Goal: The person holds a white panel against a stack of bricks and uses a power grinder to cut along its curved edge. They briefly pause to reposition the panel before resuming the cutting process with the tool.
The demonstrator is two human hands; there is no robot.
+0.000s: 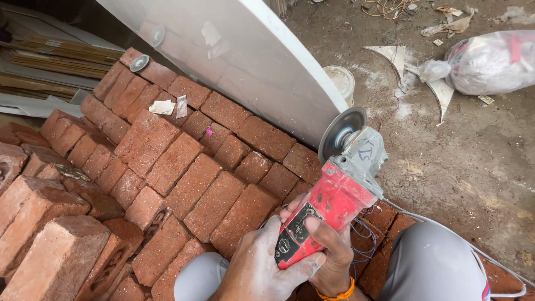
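Item: red angle grinder (326, 209), held above a stack of red bricks (184, 178). Body is gripped by both hands: left hand (256, 267) wrapped beneath, right hand (329, 251) closed over the rear. Grey disc (341, 134) is set beside a white panel (251, 61).

The angle grinder (329, 203) had a red plastic body, dusty and scuffed, with a black label near its rear end and a grey metal gear head at the front. A round grey disc (341, 132) sat on that head, tilted on edge and facing the white curved panel (262, 61), just beside the panel's lower edge. The tool lay slanted, its head raised up and away from the brick stack (184, 178), its rear over the bricks' near corner. A pale cable trailed from it.
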